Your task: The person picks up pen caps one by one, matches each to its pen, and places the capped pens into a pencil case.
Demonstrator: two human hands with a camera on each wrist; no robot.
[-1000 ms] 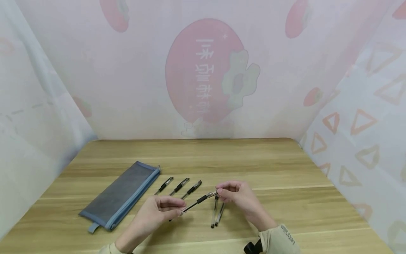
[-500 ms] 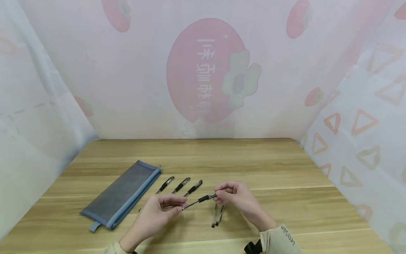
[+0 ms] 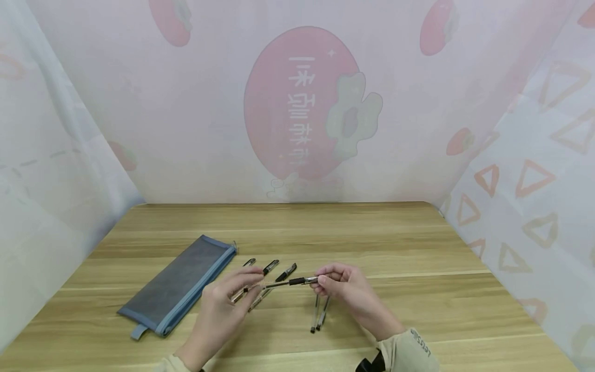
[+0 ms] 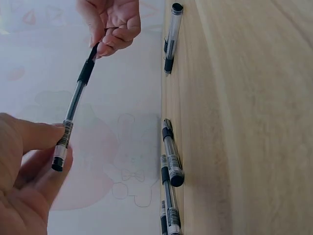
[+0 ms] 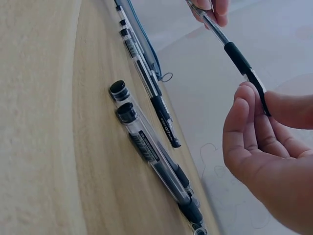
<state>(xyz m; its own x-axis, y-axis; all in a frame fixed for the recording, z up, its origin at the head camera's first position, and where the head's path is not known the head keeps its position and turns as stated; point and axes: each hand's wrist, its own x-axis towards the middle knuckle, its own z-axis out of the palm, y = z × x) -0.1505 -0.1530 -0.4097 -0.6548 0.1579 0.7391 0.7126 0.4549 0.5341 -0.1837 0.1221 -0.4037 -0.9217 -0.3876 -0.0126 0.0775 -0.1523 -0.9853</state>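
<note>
A clear gel pen with a black grip (image 3: 296,281) is held above the table between both hands. My left hand (image 3: 228,299) pinches its black-plugged back end, thumb on the barcode label (image 4: 64,135) in the left wrist view. At the cap end, my right hand (image 3: 347,289) pinches the black clip (image 5: 259,93) between thumb and fingers. Three similar pens (image 3: 285,272) lie side by side behind the left hand, which partly covers them in the head view. Two more pens (image 3: 322,316) rest on the table below the right hand.
A grey-blue mesh zip pouch (image 3: 174,287) lies at the left, its zipped edge beside the row of pens. The wooden table (image 3: 395,237) meets a printed curtain (image 3: 195,103) at the back, with more curtain on both sides.
The pen has swung closer to level as my left hand raised its back end and turned. My right hand stays nearly in place, still pinching the cap end.
</note>
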